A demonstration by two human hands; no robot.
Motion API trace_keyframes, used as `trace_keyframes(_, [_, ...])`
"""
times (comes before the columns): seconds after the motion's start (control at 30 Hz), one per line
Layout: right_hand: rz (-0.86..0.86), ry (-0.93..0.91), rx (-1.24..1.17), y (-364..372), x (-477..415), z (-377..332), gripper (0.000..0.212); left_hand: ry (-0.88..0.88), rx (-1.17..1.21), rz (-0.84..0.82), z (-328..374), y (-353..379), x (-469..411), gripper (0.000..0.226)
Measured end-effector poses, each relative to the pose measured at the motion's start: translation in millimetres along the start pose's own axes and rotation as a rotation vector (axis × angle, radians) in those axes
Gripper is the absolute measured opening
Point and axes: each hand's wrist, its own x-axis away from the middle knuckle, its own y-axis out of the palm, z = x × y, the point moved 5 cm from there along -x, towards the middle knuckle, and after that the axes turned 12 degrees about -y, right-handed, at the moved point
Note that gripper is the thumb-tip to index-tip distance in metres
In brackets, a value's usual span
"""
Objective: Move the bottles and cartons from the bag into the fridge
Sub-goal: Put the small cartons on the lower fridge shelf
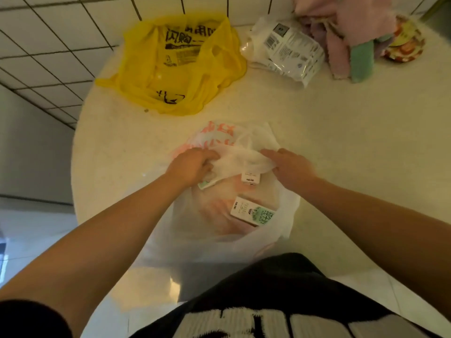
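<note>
Fingers (pixel 211 156) of the left hand (pixel 192 164) and the right hand (pixel 290 167) curl round and pinch the crumpled rim of the white bag (pixel 219 242), which sits on the worktop (pixel 353 147). Just below them, inside the bag, lie cartons (pixel 252 212). Beyond the fingers, well apart, lies a yellow bag (pixel 175 67).

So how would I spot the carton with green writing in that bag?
On the round table, take the white bag nearest the person, not the yellow bag behind it. Inside, at its near right, a carton lies flat. Unlike the two half-hidden cartons beyond it, it lies fully uncovered, green lettering showing.
</note>
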Motion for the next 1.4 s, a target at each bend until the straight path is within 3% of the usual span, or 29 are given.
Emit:
trace_keyframes(0.17, [0.158, -0.077, -0.073, -5, -8, 3, 0.049, 0.161, 0.022, 0.094, -1, -21, -25, 0.027])
trace_keyframes(0.4, [0.420, -0.126, -0.012, -31, -37, 14, 0.045, 0.109, 0.075, 0.350, 20, -60, -86, 0.024])
trace_keyframes(0.7, [0.237, 0.078, 0.080, -33, -89, 40, 0.041, -0.024, 0.013, 0.285, 21, -49, -150, 0.025])
trace_keyframes(0.83, [0.096, 0.092, 0.011, -22, -97, 38, 0.042, -0.010, 0.024, 0.198, 3, -54, -166, 0.029])
trace_keyframes(0.97, [0.075, 0.109, -0.002, -22, -89, 37, 0.047, 0.063, 0.031, 0.188, -19, -50, -158, 0.028])
trace_keyframes(1.13, [-0.001, 0.067, -0.024, -14, -68, 33, 0.060, 0.028, 0.059, 0.193, -26, -50, -143, 0.030])
trace_keyframes(1.23, [-0.048, 0.062, 0.021, -14, -52, 26, 0.078, 0.033, 0.073, 0.376, -12, -67, -116, 0.029])
trace_keyframes(1.33, [0.002, 0.007, 0.137, -18, -33, 7, 0.090, 0.225, 0.073, 0.684, 21, -84, -60, 0.022])
trace_keyframes(1.4, [0.092, -0.094, 0.207, -23, -23, -14, 0.087, 0.339, 0.126, 0.698, 36, -80, -28, 0.018])
